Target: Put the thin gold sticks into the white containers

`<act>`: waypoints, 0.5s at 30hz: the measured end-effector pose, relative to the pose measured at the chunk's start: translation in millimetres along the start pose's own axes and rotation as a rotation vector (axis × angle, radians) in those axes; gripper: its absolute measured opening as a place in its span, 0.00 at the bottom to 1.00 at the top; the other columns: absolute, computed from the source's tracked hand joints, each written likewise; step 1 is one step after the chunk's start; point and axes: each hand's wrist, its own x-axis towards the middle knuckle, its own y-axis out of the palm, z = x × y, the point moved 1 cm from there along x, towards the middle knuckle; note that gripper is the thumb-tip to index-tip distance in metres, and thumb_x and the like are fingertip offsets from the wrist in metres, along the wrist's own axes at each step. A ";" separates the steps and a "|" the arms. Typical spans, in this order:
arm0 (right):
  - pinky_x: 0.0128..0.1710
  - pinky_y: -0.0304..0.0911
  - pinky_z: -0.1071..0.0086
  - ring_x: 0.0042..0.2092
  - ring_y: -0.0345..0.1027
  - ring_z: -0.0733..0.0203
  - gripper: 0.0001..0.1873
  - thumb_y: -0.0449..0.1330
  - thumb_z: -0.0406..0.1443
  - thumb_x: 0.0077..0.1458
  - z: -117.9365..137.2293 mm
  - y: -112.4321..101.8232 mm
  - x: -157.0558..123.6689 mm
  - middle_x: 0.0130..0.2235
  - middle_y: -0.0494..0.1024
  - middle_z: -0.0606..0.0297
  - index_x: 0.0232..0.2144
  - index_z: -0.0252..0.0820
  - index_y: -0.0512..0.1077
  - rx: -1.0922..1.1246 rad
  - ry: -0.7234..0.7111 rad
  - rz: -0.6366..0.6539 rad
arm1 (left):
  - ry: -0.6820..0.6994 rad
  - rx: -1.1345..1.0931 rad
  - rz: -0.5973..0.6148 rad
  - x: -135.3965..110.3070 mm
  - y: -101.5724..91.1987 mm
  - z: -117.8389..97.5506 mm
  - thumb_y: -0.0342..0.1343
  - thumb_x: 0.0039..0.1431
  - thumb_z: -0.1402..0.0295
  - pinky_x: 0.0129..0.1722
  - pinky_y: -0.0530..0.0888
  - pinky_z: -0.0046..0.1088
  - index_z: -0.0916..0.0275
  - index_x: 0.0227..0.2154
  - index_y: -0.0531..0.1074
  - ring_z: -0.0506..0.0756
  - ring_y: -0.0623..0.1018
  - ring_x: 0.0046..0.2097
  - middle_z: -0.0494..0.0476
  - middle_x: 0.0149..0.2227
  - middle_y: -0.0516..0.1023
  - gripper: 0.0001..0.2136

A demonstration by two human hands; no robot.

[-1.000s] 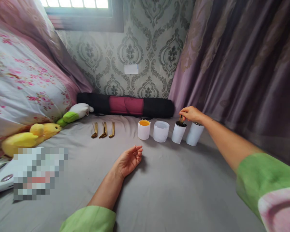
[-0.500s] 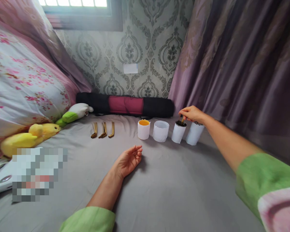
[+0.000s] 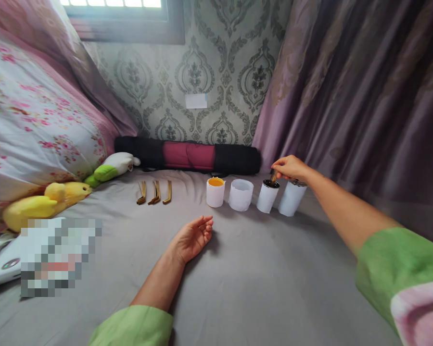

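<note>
My right hand (image 3: pixel 290 167) pinches a thin gold-brown straw-like stick (image 3: pixel 273 176) at its top. The stick's lower end is at the dark-rimmed mouth of a white-wrapped can (image 3: pixel 267 198); how deep it goes is hidden. Behind my wrist stands another tall white-wrapped can (image 3: pixel 290 201), its top partly covered. Left of these are a translucent white cup (image 3: pixel 241 198) and a white-wrapped cup with an orange inside (image 3: pixel 215 194). My left hand (image 3: pixel 195 238) rests palm up on the grey sheet, fingers loosely curled and apart, holding nothing.
Several gold bent straw-like sticks (image 3: pixel 154 193) lie in three groups on the sheet (image 3: pixel 260 269). A black and maroon roll (image 3: pixel 189 156) lines the wall. Plush toys (image 3: pixel 46 199) and a white device (image 3: pixel 3 262) are at left; a purple curtain (image 3: pixel 328 86) hangs at right.
My right hand has shifted slightly right, and the stick shows a little more clearly above the can. My left hand stays put. The view has moved very slightly.
</note>
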 end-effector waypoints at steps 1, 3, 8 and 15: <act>0.12 0.48 0.79 0.14 0.54 0.74 0.11 0.54 0.37 0.50 -0.4 -0.4 0.3 0.21 0.73 0.64 0.35 0.37 0.71 0.001 -0.001 0.003 | -0.002 -0.001 -0.001 -0.2 0.3 0.1 0.49 0.54 0.74 0.23 0.69 0.20 0.72 0.33 0.68 0.46 0.70 0.25 0.59 0.28 0.71 0.07; 0.12 0.48 0.79 0.14 0.54 0.74 0.12 0.55 0.38 0.50 -1.7 -0.8 1.8 0.21 0.73 0.64 0.35 0.37 0.71 -0.001 0.003 0.005 | -0.007 -0.002 -0.006 -0.7 1.1 0.3 0.49 0.54 0.74 0.23 0.69 0.20 0.72 0.33 0.68 0.46 0.70 0.25 0.59 0.28 0.71 0.06; 0.12 0.49 0.79 0.14 0.54 0.74 0.12 0.55 0.37 0.50 -2.4 -0.4 3.8 0.21 0.73 0.64 0.35 0.37 0.71 -0.005 0.001 0.005 | -0.006 -0.006 0.002 -0.5 1.3 0.1 0.48 0.54 0.75 0.23 0.69 0.19 0.72 0.33 0.68 0.46 0.70 0.25 0.59 0.28 0.71 0.06; 0.13 0.46 0.78 0.14 0.53 0.74 0.12 0.53 0.34 0.51 6.1 0.7 -2.2 0.20 0.71 0.64 0.38 0.36 0.70 0.017 0.024 0.009 | -0.014 -0.037 0.036 0.4 -1.4 -0.3 0.49 0.53 0.73 0.23 0.67 0.19 0.72 0.32 0.68 0.46 0.70 0.25 0.58 0.27 0.71 0.06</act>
